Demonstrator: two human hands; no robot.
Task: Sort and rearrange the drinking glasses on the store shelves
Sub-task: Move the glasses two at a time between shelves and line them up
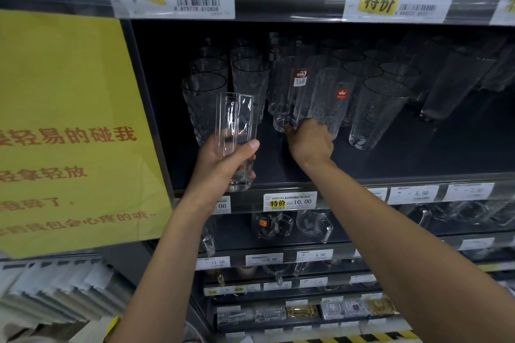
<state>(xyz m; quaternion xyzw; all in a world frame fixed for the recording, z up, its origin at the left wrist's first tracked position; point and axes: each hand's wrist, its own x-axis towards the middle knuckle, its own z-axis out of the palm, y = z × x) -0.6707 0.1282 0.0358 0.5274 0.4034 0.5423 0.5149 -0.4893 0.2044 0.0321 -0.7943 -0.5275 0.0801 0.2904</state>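
The person stands before the glass shelf (390, 164), both arms up. The L hand (223, 164) grips a tall faceted glass (237, 131) by its lower half, thumb across the front, fingers wrapped behind. This glass is upright, in the air just in front of the shelf edge, and it partly covers a textured tumbler (200, 103) at the shelf's left end. The R hand (309, 142) is further in, on the shelf. Its thumb and fingers are closed round the foot of a slim glass (287, 97) w/ a red label, which leans a little btw. the tumbler rows. Just right of it stands a sticker glass (331, 103), textured, then a wide tumbler (376, 111). Left of the shelf hangs a yellow sign (69, 125). Below the edge a price tag (289, 201) reads 10.00, and mugs (315, 224) sit one shelf lower.
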